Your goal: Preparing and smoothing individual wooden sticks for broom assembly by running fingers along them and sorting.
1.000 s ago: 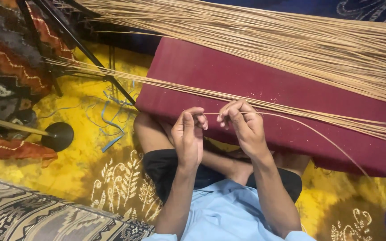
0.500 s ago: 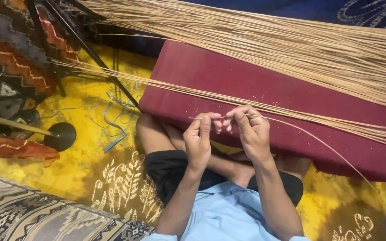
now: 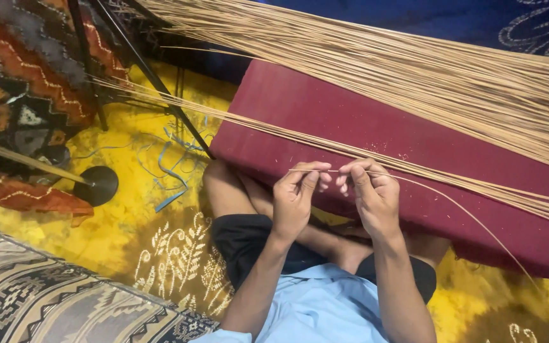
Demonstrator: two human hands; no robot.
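Observation:
Both of my hands pinch one thin tan reed strip (image 3: 452, 202) that curves off to the lower right. My left hand (image 3: 295, 198) grips near its end, and my right hand (image 3: 371, 194) grips just beside it, fingertips nearly touching. They hover over the front edge of a maroon cushion (image 3: 351, 121). A narrow bundle of reeds (image 3: 274, 130) lies across the cushion just beyond my fingers. A large pile of reeds (image 3: 440, 70) covers the cushion's far side.
I sit cross-legged on a yellow patterned cloth (image 3: 160, 254). A black stand with a round base (image 3: 100, 184) and thin legs stands at the left. Blue plastic strips (image 3: 169, 171) lie on the cloth. A patterned rug (image 3: 33, 298) lies at the lower left.
My hands have drawn closer together and lifted slightly toward the narrow reed bundle, both now pinching the single reed strip.

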